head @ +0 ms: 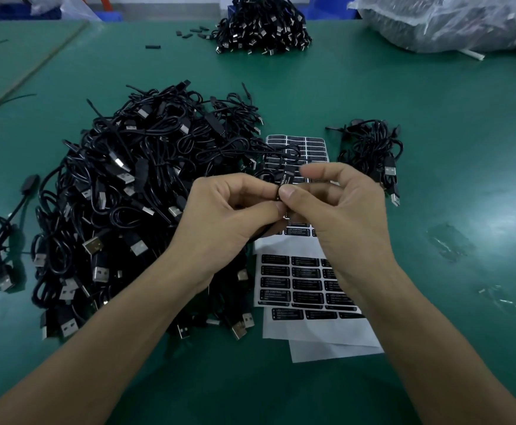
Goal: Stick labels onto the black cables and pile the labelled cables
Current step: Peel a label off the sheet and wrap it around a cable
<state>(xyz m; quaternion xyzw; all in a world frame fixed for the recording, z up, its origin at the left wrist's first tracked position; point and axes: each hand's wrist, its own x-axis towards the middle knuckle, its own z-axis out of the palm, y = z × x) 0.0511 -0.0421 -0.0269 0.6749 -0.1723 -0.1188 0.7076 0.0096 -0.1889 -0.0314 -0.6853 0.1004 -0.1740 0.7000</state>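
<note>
Both hands meet above the label sheets (305,280) in the middle of the green table. My left hand (229,210) grips a black cable's controller block, and the cable trails down from it. My right hand (336,204) pinches a black label (288,177) with white print against that block; the label's upper end sticks up between the fingers. A big heap of black USB cables (121,194) lies to the left. A small pile of cables (373,151) lies to the right.
A third cable heap (263,26) sits at the far edge with small black parts (194,32) beside it. Plastic bags (453,19) fill the far right corner. A single cable (2,240) lies at the left. Bits of clear film (508,299) are scattered right.
</note>
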